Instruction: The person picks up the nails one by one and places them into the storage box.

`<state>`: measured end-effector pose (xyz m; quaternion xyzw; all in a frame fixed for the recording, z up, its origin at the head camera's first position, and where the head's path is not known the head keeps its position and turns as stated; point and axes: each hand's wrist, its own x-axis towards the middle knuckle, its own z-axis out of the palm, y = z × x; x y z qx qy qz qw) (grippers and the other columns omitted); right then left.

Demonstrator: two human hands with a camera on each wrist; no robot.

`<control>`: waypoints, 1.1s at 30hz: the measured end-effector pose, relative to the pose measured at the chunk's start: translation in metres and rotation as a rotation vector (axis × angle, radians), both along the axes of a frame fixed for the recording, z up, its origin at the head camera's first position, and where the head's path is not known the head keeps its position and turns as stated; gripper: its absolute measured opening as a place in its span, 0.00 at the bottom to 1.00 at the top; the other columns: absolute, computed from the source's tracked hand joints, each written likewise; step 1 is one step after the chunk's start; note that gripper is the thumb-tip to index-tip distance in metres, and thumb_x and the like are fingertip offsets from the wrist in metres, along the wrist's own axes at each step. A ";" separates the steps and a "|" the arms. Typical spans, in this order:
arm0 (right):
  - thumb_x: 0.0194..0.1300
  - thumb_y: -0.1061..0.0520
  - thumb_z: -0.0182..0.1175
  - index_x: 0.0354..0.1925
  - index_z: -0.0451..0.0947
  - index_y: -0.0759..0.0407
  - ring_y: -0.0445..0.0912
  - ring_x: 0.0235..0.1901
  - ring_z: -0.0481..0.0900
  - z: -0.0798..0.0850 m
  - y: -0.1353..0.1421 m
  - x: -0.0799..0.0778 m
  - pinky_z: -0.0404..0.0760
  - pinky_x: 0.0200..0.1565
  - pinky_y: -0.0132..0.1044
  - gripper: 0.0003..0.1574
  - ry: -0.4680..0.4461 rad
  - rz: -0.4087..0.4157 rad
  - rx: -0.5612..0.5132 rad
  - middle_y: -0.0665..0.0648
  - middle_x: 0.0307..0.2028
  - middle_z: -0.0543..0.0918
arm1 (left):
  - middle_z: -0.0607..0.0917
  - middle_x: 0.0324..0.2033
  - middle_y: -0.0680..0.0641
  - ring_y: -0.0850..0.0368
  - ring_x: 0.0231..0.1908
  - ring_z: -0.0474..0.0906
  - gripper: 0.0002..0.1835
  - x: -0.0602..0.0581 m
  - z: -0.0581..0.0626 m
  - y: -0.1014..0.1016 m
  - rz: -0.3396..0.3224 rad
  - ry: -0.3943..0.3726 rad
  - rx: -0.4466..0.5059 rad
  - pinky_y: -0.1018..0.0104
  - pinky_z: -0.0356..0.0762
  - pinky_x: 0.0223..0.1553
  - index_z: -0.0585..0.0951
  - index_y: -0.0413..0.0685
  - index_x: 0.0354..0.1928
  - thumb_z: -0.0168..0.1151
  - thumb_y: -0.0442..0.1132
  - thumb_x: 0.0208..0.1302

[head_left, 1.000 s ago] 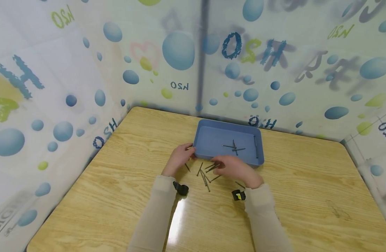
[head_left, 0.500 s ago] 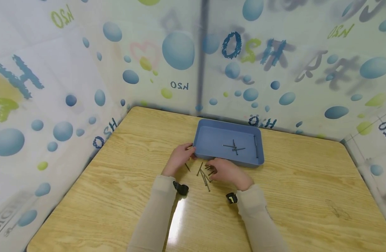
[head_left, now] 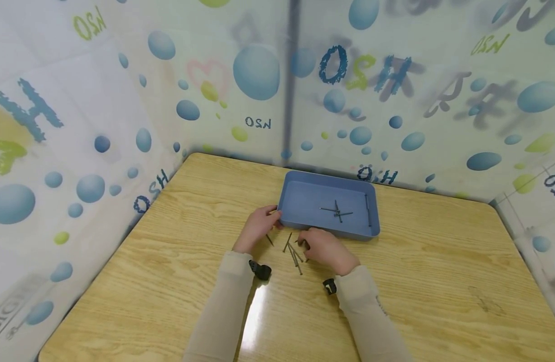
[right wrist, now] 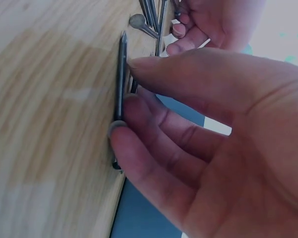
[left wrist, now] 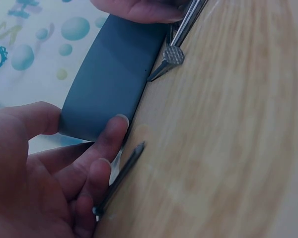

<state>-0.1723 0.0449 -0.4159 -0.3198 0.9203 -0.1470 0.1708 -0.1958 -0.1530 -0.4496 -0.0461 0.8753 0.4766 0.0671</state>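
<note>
Shifted left, my right hand curls its fingers round a nail; my left hand pinches the blue tray

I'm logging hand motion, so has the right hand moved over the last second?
Yes: in the head view, judged against the blue tray, the right hand has shifted left, toward the left hand.
</note>
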 end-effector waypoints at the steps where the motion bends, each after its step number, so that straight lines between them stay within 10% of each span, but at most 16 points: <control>1: 0.54 0.65 0.59 0.41 0.77 0.53 0.44 0.35 0.74 0.000 0.000 0.000 0.72 0.36 0.38 0.14 -0.002 -0.004 0.001 0.51 0.37 0.78 | 0.83 0.21 0.54 0.58 0.32 0.75 0.24 0.000 0.000 0.000 0.001 -0.001 -0.001 0.64 0.70 0.34 0.71 0.53 0.59 0.47 0.53 0.64; 33: 0.56 0.66 0.57 0.35 0.77 0.53 0.43 0.31 0.71 -0.001 0.000 0.001 0.71 0.33 0.36 0.10 0.035 -0.004 0.004 0.49 0.32 0.75 | 0.83 0.23 0.54 0.58 0.34 0.75 0.24 0.000 -0.001 0.000 -0.006 0.000 -0.012 0.63 0.69 0.35 0.70 0.53 0.59 0.47 0.53 0.64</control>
